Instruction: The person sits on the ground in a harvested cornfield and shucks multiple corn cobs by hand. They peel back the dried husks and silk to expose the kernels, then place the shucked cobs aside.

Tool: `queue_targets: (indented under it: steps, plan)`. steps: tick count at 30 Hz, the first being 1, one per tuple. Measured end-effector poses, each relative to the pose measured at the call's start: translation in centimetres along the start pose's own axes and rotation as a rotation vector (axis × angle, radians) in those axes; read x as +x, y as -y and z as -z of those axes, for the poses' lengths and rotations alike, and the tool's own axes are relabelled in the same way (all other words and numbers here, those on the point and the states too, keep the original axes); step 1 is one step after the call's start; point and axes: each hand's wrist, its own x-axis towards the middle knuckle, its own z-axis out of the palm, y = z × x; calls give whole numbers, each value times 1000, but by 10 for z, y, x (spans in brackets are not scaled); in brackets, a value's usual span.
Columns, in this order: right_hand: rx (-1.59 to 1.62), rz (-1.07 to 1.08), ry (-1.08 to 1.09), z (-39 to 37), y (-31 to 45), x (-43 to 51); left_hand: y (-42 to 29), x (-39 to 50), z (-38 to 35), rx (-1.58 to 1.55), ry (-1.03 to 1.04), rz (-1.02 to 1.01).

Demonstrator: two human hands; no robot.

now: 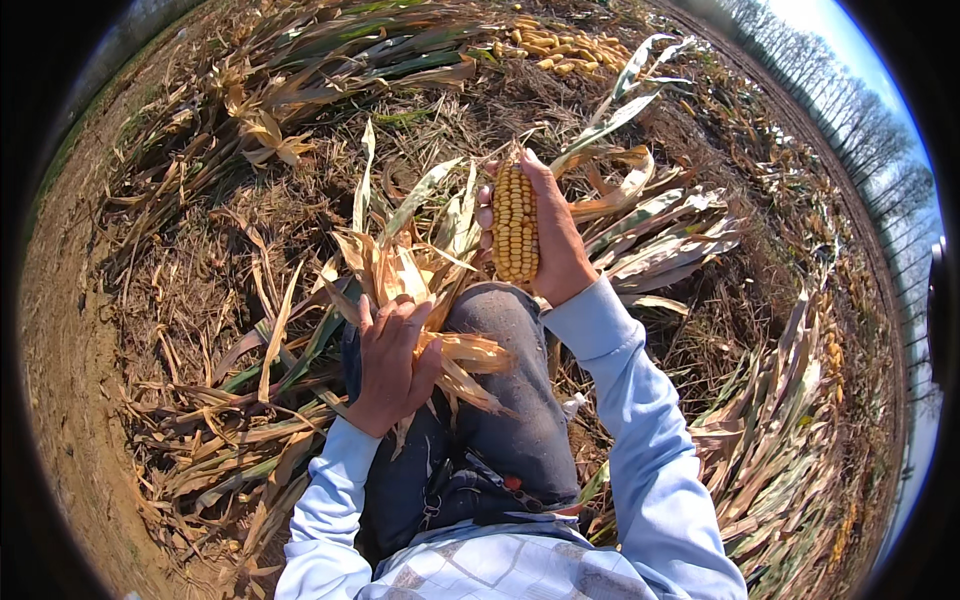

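My right hand (551, 225) grips a bare ear of yellow corn (515, 221), held upright above my right knee. Its fingers wrap the ear's left side and the thumb lies along the right; a few dry wisps stick out at the top. Lower and to the left, my left hand (391, 352) holds down a peeled-back dry corn husk (401, 274) over my left thigh. Papery husk leaves (469, 356) spread from under its thumb across my lap. The palm side of this hand is hidden.
A heap of husked corn ears (562, 46) lies on the ground at the far top. Cut corn stalks (375, 56) are piled at the upper left, with more stalks (772, 442) at the right. Dry leaves (660, 240) fan out beyond my right hand. Bare trees (847, 97) line the field's edge.
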Motion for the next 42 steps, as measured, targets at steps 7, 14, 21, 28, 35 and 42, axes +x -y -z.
queue_targets:
  steps: [7, 14, 21, 28, 35, 42]
  plan:
    - [74, 31, -2, -3, -26, 1, -26, 38, 22, -595, -209, 186]
    - [-42, 113, -5, -20, -26, -3, -49, 65, 8, -1155, 9, 447]
    - [-254, 273, -51, -20, -34, -11, -46, 66, -6, -1188, -245, 476]
    - [-33, 172, -150, -17, -33, -10, -34, 59, -9, -1219, -355, 537]
    - [176, 165, -201, -3, -42, -7, -36, 59, -11, -1441, -316, 436]
    - [537, 143, -67, 33, -22, 9, -30, 46, -12, -1257, -52, 477]
